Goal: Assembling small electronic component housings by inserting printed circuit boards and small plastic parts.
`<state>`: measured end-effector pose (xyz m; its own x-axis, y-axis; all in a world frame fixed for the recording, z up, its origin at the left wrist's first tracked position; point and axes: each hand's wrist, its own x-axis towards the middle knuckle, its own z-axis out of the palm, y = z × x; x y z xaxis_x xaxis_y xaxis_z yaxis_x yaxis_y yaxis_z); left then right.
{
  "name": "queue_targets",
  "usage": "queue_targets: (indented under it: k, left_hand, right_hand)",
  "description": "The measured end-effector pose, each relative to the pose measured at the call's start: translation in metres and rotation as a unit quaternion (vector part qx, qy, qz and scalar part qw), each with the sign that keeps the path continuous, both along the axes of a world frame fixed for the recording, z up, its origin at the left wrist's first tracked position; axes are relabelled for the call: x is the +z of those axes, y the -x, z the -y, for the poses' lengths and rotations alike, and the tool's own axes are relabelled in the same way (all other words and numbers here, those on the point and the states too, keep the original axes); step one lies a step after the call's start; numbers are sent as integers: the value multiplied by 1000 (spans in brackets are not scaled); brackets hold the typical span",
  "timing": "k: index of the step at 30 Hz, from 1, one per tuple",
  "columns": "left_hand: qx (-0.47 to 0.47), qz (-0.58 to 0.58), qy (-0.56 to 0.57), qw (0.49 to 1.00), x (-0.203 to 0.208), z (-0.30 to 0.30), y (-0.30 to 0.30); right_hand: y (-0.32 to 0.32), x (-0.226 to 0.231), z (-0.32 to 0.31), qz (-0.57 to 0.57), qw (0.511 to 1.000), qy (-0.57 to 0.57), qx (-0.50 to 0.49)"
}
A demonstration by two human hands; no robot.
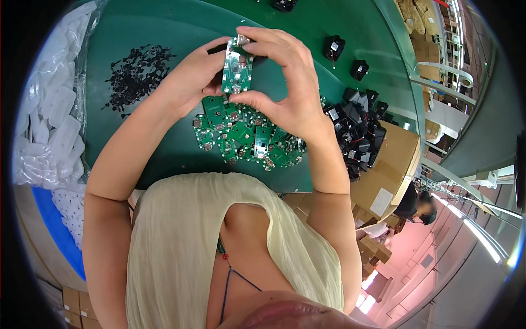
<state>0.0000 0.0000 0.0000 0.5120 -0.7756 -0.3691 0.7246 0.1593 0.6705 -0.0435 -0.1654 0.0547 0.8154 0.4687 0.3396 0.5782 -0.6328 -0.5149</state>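
Lying toward the near edge of a green tabletop [167, 147] is a pile of loose green boards [241, 133]. Just beyond that pile, the right hand [300, 93] pinches one circuit board [237, 70] by its ends, thumb at the near end, fingertips at the far one. Alongside, the left hand [193, 78] is curled about a dark piece [218, 49] mostly hidden from me behind the board. Right of the pile sits a heap of black casings [356, 125], a cardboard carton [388, 162] just beside it. Left of the pile, farther out, small black parts [134, 78] lie strewn; farther left, white pieces [59, 107] lie in clear plastic [82, 88]. Beyond the pile, to the right, I spot two separate casings [333, 47]. Well off to its right is another person [408, 204].
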Motion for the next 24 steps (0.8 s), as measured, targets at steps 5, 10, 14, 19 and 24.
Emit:
queue_targets:
  k: [5,10,14,19,24]
  left_hand:
    - [228,-20,-26,973,14,8,12]
    - [282,75,-18,956,4,13,18]
    - [326,246,-53,911,5,20,25]
    - [249,237,-21,939,5,14,27]
    - [288,307,-32,907,1,17,29]
  right_hand:
    - [0,-15,-8,40,996,-57,-53]
    - [-1,-32,-10,168,980,-48,-98]
    - [-3,-32,-12,197,965,-85,-148]
    - [-8,-29,-16,214,958,-67,-181]
    - [-10,-30,-18,224,956,-21,-188]
